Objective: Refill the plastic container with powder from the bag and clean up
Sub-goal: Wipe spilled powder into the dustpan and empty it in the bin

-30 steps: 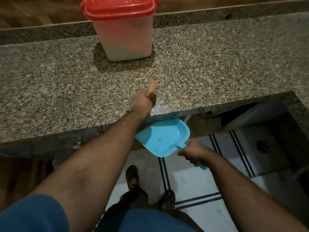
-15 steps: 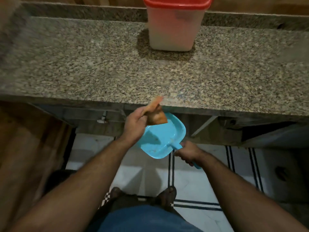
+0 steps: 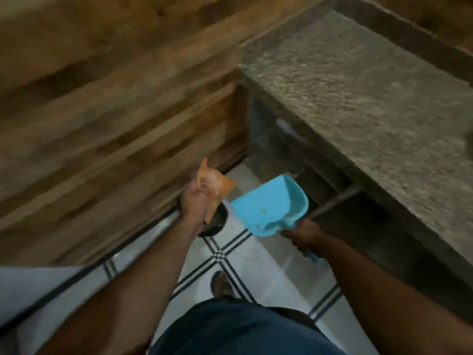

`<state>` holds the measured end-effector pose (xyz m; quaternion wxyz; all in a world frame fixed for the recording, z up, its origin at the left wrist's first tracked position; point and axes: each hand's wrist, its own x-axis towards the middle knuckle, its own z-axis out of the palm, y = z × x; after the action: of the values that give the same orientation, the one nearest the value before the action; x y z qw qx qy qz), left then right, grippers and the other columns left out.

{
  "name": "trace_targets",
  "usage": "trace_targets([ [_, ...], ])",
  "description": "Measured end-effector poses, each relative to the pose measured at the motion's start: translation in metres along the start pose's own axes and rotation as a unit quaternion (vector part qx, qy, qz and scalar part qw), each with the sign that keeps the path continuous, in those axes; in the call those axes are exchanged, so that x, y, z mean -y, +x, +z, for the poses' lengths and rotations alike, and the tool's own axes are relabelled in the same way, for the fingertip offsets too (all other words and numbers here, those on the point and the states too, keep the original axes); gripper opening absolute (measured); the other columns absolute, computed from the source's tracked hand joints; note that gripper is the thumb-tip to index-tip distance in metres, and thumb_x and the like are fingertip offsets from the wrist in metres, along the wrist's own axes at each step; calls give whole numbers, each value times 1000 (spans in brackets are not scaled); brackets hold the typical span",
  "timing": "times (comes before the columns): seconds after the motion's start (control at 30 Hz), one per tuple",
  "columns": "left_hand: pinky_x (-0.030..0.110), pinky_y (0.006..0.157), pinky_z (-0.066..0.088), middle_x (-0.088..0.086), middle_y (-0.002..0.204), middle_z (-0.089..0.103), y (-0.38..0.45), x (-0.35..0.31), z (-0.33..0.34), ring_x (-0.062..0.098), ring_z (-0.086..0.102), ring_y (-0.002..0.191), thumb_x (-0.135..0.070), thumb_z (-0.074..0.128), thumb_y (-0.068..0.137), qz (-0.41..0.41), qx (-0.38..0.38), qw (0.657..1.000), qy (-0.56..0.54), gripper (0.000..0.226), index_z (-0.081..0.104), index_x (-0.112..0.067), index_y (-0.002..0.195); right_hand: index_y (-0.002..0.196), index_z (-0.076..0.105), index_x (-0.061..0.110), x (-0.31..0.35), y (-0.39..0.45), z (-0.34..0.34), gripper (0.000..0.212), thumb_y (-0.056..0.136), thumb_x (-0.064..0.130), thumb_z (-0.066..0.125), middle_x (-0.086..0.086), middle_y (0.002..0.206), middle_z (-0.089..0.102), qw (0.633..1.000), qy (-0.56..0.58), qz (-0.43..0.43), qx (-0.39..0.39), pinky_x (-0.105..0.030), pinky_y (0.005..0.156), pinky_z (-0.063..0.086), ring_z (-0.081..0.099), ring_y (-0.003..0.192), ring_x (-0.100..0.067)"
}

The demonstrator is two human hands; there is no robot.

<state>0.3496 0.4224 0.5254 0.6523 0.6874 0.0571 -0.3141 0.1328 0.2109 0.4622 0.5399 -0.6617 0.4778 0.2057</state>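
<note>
Head view, heavy motion blur. Left hand (image 3: 195, 204) is clenched around an orange cloth (image 3: 213, 184); the cloth sticks up and to the right out of the fist, crumpled, corners pointing up. Right hand (image 3: 302, 233) is closed around the handle of a blue dustpan (image 3: 268, 207).

Dustpan: long axis runs from the handle end, low and right beside the right forearm, up and left toward the open pan. Pan held roughly level over the white tiled floor (image 3: 256, 265), mouth facing the cloth hand. A few small yellowish specks lie on the pan floor; otherwise it looks almost bare. Whether fine powder is in it cannot be told through the blur.

Key relation: a dark round object (image 3: 215, 221) sits on the floor at the foot of the wooden wall (image 3: 102, 124), directly under the left hand and just beside the pan's left edge. Likely a bin, but too blurred to confirm. It lies left of the dustpan, so the left hand is nearer to it; the pan would have to swing left and tip.

Granite counter (image 3: 371, 98) is off to the right, its front edge above and behind the right hand. The plastic container and the bag are not in view.

Judgement: refill seems done; this is clean-up, sweepings being carried for disposal.

Risk: tipping short of the dark object would drop the specks on the tiles.
</note>
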Motion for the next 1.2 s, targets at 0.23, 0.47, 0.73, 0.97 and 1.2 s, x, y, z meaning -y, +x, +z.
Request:
trace_targets([
  [0.23,40,88,66,20,113,68,35,43,-128,2,72,67,1,53,108,-43,-164,978,-123,33,61,12,139,86,55,11,93,99,136,26,104,23,71,-1,49,39,991,-56,3,125,-17,36,31,35,32,-11],
  [0.47,52,130,32,2,96,58,94,138,-196,19,53,97,-42,100,63,-67,-95,967,-227,62,69,-19,112,83,53,4,96,245,258,32,111,17,56,-3,40,48,959,-157,57,227,-22,39,32,44,31,-15],
  [0.73,21,70,63,10,103,77,80,234,-213,11,79,89,-17,50,115,-121,-299,945,-61,31,67,5,130,94,62,1,120,357,324,11,99,-8,56,-16,61,52,882,-417,85,204,-17,34,32,45,41,-20],
  [0.97,37,74,57,12,112,76,63,256,-202,32,74,101,-22,57,112,-180,-356,914,-75,29,69,-5,132,93,63,0,120,368,316,8,100,0,59,-12,82,56,884,-405,131,195,-27,51,36,44,58,-15],
  [1.2,38,79,61,7,107,76,108,233,-188,31,75,105,-19,50,115,-196,-337,918,-75,22,71,-17,119,90,59,4,87,359,305,12,101,7,58,-11,61,51,954,-228,85,175,-32,50,37,44,48,-19],
])
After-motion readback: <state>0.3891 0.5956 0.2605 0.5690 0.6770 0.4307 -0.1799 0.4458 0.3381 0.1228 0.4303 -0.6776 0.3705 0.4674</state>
